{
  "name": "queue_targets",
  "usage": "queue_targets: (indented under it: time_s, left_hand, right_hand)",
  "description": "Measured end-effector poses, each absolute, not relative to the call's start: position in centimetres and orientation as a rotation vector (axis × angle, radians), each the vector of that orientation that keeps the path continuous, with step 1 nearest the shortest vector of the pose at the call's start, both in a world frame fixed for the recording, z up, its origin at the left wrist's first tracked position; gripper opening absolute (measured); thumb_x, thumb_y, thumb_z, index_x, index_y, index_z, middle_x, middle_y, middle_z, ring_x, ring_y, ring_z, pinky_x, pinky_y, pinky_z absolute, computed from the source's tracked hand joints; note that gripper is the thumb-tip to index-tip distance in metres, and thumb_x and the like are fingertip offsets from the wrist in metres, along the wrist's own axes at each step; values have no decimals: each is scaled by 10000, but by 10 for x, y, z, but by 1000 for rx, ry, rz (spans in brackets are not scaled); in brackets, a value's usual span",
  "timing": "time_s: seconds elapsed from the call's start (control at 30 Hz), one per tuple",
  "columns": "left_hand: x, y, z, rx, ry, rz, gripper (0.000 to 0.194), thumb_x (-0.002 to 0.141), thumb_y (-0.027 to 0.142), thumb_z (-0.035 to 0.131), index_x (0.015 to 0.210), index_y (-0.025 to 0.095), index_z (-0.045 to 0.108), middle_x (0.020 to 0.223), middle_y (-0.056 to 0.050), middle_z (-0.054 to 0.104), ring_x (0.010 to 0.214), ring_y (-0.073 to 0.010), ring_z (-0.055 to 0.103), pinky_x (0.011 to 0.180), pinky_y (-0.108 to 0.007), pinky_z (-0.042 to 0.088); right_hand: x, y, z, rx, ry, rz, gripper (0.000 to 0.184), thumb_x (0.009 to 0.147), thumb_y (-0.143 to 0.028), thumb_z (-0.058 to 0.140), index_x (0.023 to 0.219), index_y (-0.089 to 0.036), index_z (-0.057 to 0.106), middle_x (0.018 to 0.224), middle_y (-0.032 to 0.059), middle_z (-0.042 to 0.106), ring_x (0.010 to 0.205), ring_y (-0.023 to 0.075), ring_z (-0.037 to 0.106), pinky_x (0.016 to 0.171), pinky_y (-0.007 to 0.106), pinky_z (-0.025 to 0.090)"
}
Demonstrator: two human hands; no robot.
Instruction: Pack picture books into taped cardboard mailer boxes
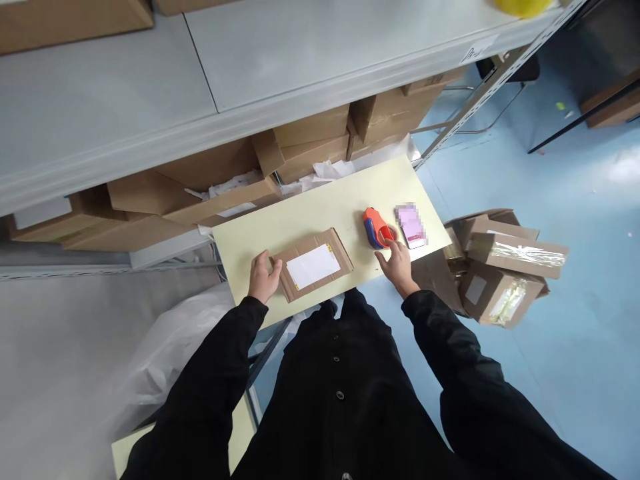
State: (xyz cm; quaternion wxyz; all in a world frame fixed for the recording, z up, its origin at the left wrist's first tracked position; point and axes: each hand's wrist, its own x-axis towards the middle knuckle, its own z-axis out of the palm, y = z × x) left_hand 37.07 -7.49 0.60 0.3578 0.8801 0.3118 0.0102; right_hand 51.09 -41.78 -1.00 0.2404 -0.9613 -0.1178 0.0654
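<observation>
A flat brown cardboard box (343, 250) lies on the pale yellow tabletop (310, 207), with a white label (314, 267) on its upper face. My left hand (264, 277) is at the box's left end, thumb and fingers apart; whether it touches the box I cannot tell. To the right sits an orange and blue tape dispenser (373, 225). My right hand (399, 267) is at its near end, fingertips by the tape roll, thumb and fingers spread, not wrapped round it. Just right of the dispenser lies a phone (412, 227) with its screen blurred out.
A grey metal shelf (300, 53) runs above the table's far side. Under it stand open cardboard boxes (200, 193), some with white paper inside. Taped parcels (505, 287) are piled on the blue floor at right. A white plastic bag (175, 340) is at lower left.
</observation>
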Motion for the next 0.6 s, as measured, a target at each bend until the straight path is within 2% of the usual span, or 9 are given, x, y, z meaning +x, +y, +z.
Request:
queue_targets:
  time_s: [0.07, 0.2, 0.37, 0.47, 0.53, 0.6]
  left_hand:
    - [377, -76, 18, 2322, 703, 62, 478, 825, 372, 545, 1242, 139, 524, 1279, -162, 540, 1247, -290, 478, 1070, -419, 378]
    - [397, -87, 40, 2356, 602, -24, 406, 836, 385, 522, 1158, 147, 590, 1197, -135, 610, 1152, -267, 560, 1011, -393, 446]
    - [442, -112, 55, 2376, 480, -197, 385, 828, 375, 549, 1143, 164, 611, 1162, -108, 646, 1084, -250, 605, 972, -368, 476]
    - [486, -129, 59, 2377, 400, -259, 386, 824, 363, 567, 1147, 157, 616, 1167, -107, 648, 1091, -247, 602, 991, -369, 457]
    - [519, -144, 60, 2314, 392, -321, 423, 826, 373, 574, 1181, 144, 600, 1197, -117, 637, 1096, -246, 601, 993, -378, 449]
    - [549, -161, 58, 2162, 417, -442, 499, 823, 412, 586, 1230, 125, 566, 1241, -136, 615, 1120, -251, 592, 977, -381, 454]
  right_hand:
    - [520, -419, -14, -2726, -367, 234, 502, 845, -442, 540, 1238, -132, 528, 1096, 198, 639, 1034, 350, 541, 903, 469, 356]
    - [535, -404, -32, -2834, -402, 374, 399, 867, -467, 500, 1092, -148, 582, 933, 171, 686, 935, 324, 584, 961, 499, 253]
    - [547, -400, -44, -2723, -371, 462, 265, 893, -302, 421, 1043, -149, 578, 876, 140, 690, 885, 276, 605, 999, 497, 209]
    - [552, -420, -32, -2503, -385, 431, 260, 882, -322, 409, 965, -158, 593, 842, 114, 669, 861, 258, 595, 975, 454, 292]
    - [551, -439, -20, -2267, -355, 451, 269, 867, -385, 421, 877, -175, 589, 787, 87, 644, 788, 237, 581, 853, 390, 397]
    - [548, -458, -9, -2025, -269, 498, 277, 844, -430, 437, 824, -191, 575, 726, 52, 613, 689, 207, 551, 695, 336, 436]
